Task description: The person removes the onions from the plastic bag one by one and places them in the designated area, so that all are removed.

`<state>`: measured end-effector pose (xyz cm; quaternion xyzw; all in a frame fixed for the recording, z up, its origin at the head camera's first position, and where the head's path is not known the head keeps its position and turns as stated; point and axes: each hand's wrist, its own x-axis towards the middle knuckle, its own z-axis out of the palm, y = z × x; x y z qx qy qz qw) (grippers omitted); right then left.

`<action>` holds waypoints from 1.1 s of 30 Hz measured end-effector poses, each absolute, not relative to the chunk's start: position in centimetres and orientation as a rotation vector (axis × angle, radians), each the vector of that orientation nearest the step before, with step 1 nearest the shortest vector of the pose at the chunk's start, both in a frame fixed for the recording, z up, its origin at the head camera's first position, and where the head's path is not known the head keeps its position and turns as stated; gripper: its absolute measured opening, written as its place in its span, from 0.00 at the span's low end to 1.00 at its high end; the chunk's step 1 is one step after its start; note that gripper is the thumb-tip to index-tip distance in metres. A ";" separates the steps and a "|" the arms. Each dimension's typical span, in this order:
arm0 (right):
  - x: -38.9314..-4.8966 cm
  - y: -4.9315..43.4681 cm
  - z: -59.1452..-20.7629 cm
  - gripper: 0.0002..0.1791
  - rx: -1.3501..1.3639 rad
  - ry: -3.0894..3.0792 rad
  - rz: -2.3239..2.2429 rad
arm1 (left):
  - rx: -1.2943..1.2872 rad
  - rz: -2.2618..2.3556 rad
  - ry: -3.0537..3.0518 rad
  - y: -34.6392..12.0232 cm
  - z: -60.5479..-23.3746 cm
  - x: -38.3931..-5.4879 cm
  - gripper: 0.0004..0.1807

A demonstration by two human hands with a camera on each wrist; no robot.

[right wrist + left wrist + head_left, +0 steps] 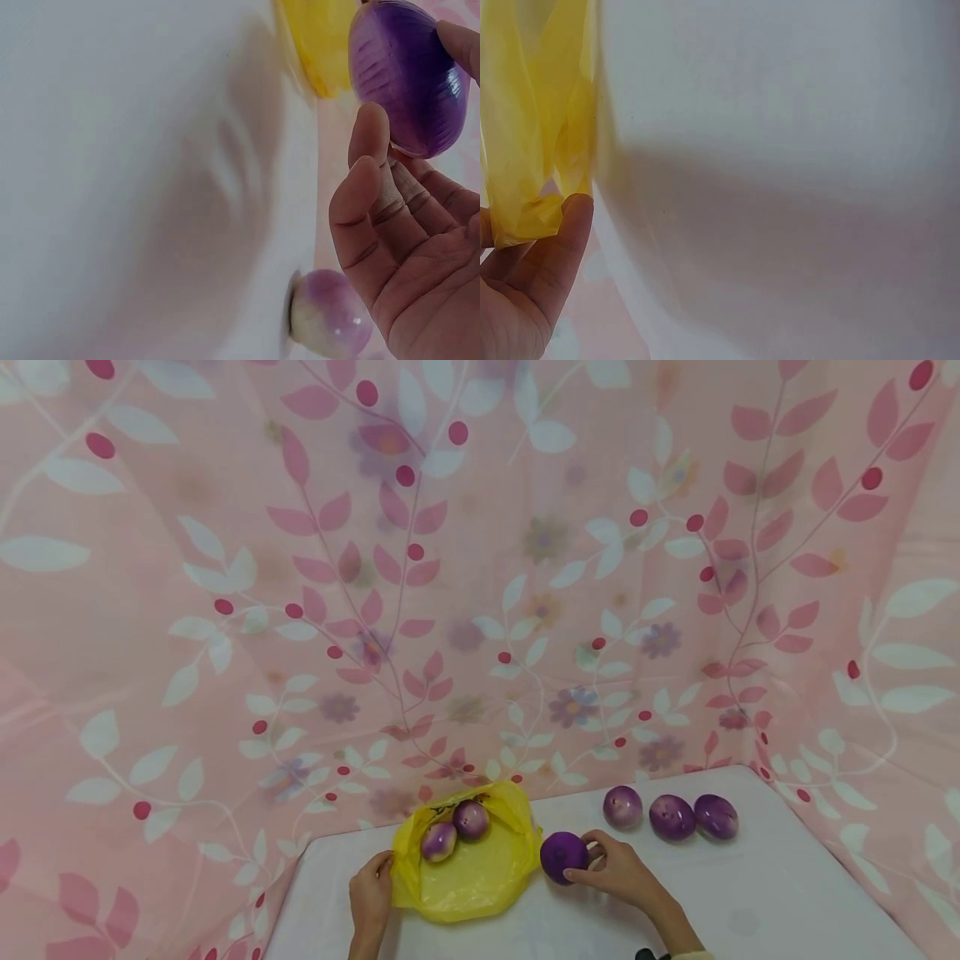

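Note:
My left hand [370, 893] pinches the left edge of a yellow plastic bag [465, 889], which lies on the table with its mouth spread. Two glossy purple-and-white round vegetables [438, 842] rest inside it, near the back. Just right of the bag, my right hand [626, 870] holds a dark purple round vegetable [562, 857] between thumb and fingers. In the right wrist view the held vegetable [405, 82] looks shiny, with faint ribs on one side; its exact kind is unclear. Bag film [547, 112] is bunched between the left fingers in the left wrist view.
Three more purple vegetables [672, 817] sit in a row at the back right of the white-covered table [787, 877]. A pink cloth with leaf and flower print [480, 568] hangs behind the table and along its sides.

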<state>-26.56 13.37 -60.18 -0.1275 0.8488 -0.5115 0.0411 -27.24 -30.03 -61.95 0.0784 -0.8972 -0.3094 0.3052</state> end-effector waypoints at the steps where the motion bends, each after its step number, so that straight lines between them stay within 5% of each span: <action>1: -26.6 13.6 -60.2 0.32 -0.383 2.606 -1.570 | 0.205 -0.818 -2.374 -30.0 -62.0 -27.3 0.07; 33: -26.2 18.6 -60.8 0.35 -0.087 2.742 -1.481 | 0.220 -0.815 -2.380 -30.3 -62.0 -27.4 0.06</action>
